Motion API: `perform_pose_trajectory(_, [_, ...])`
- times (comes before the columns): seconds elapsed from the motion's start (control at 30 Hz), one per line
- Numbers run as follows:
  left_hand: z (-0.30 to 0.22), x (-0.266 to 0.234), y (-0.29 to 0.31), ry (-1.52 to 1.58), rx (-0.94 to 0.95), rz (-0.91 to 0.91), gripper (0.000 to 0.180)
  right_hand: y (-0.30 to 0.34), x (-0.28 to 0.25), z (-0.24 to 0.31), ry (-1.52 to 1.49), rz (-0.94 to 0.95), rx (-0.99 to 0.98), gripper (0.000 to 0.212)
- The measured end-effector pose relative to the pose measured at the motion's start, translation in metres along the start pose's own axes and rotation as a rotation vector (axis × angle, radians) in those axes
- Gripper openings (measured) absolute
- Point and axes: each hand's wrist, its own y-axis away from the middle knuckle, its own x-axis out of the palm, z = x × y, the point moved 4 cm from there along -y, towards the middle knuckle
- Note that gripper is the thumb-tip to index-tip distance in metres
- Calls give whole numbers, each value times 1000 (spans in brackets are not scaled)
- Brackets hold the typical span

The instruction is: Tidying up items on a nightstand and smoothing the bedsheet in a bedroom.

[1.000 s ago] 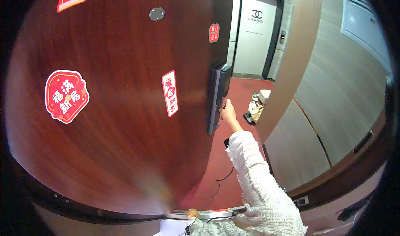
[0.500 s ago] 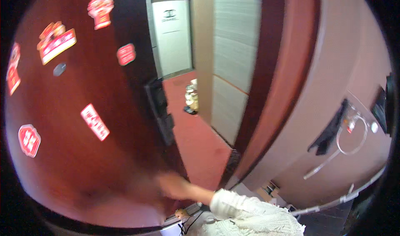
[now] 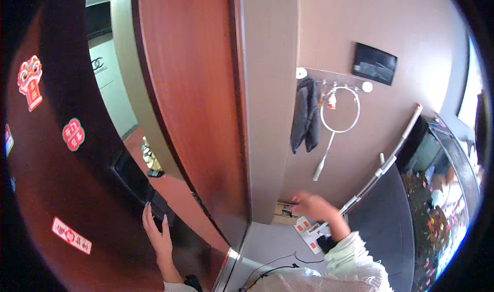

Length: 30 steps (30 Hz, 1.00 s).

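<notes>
The dark brown door stands ajar on the left of the view, its black lock unit set near the free edge. The left hand reaches up to the lower part of that lock, fingertips at or just beside it; the fingers lie close together, with the thumb standing apart from them, and nothing shows clamped between. The right hand hangs in front of the wall, the white knit sleeve behind it; it is blurred, so I cannot fairly tell whether its fingers are curled together or spread. Just below it shows a white piece with orange patches, near the foot of a slanting white pole.

Red stickers dot the door: a lion-head one, a rounded one and a tilted red-and-white strip. Through the gap, past the reddish-brown frame, appear a red floor and a pale door. On the wall to the right, a dark grey cloth and a white racket hang side by side below a black screen, and dark cables trail across the grey floor
</notes>
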Motion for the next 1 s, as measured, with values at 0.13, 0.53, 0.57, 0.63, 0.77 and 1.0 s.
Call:
perform_pose_trajectory(0.13, [12,19,-1,64,-79,-64,47,15,-115,-54,115,-688,-78,62])
perform_pose_trajectory(0.53, [-7,58,27,159,-277,-449,29,-75,-389,-202,773,-1441,104,79])
perform_pose_trajectory(0.57, [-13,60,32,93,-257,-439,28,-84,-403,-211,794,-1472,141,80])
perform_pose_trajectory(0.63, [-30,71,42,36,-297,-481,29,-100,-424,-219,821,-1498,126,83])
perform_pose_trajectory(0.77, [-22,86,65,181,-377,-612,31,-125,-446,-232,905,-1472,180,89])
perform_pose_trajectory(1.0, [-19,77,98,-397,-464,-541,47,-133,-451,-247,869,-1526,102,91])
